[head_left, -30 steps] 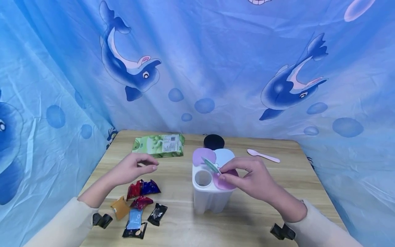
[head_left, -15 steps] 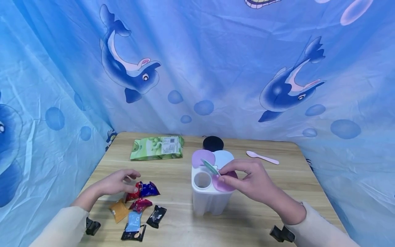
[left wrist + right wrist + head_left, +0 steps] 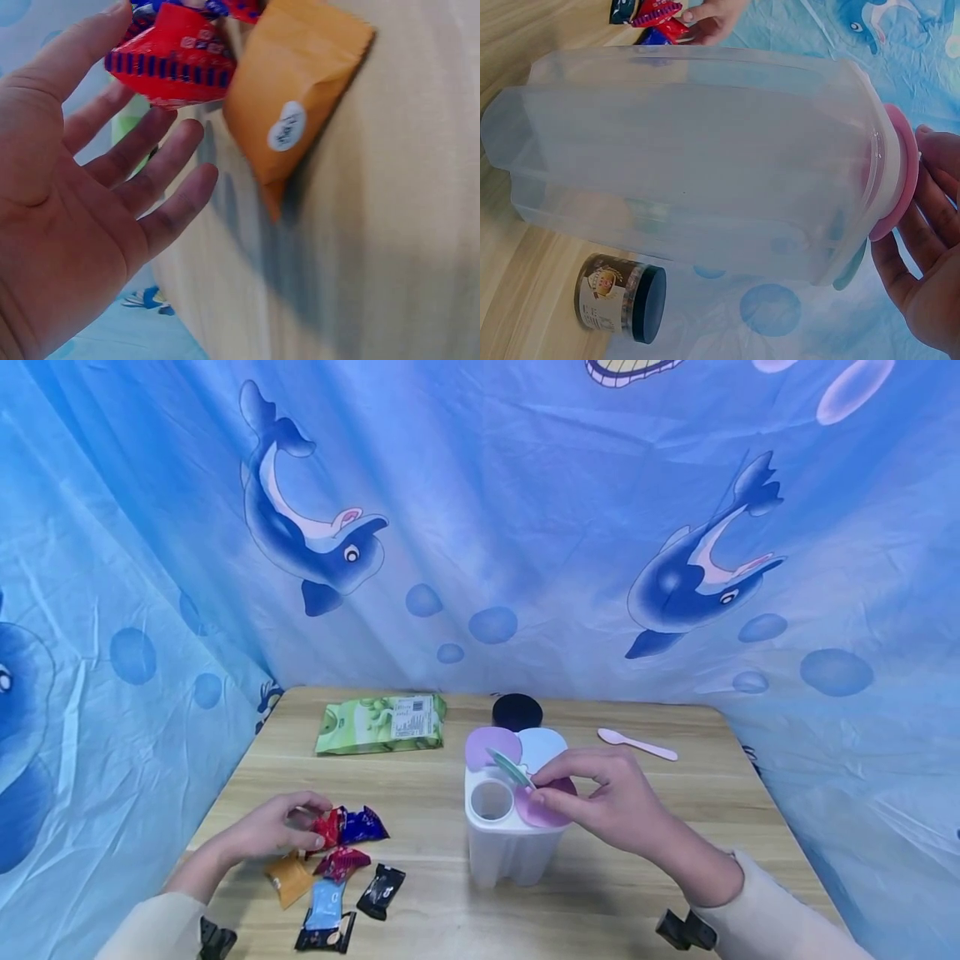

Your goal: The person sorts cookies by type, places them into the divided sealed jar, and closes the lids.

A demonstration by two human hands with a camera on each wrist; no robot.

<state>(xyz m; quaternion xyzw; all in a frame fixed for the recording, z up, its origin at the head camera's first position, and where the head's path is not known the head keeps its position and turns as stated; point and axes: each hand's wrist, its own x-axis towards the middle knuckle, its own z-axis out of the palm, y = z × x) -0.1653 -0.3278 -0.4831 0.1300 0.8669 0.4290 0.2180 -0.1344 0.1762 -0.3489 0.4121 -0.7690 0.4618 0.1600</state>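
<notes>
My left hand [image 3: 273, 827] reaches over the wrapped candies, thumb and fingertips right at a red wrapped candy [image 3: 176, 56]. In the left wrist view its fingers are spread and only slightly bent, close beside an orange packet [image 3: 296, 90]. A translucent storage container [image 3: 506, 852] with a white top stands upright in the middle of the table. My right hand [image 3: 611, 793] pinches the edge of its green lid [image 3: 508, 767], which is tilted up. The round opening [image 3: 492, 800] beside that lid is uncovered. Purple, pale blue and pink lids cover the other compartments.
More wrapped candies lie at the left, among them a dark blue candy [image 3: 363, 825] and a black packet [image 3: 381, 891]. Behind are a green bag [image 3: 381, 724], a black-lidded jar [image 3: 619, 300] and a pink spoon [image 3: 637, 744]. A blue dolphin curtain [image 3: 480, 527] surrounds the table.
My left hand has come down and to the left, from above the table to the red candy. The right hand has stayed at the raised green lid.
</notes>
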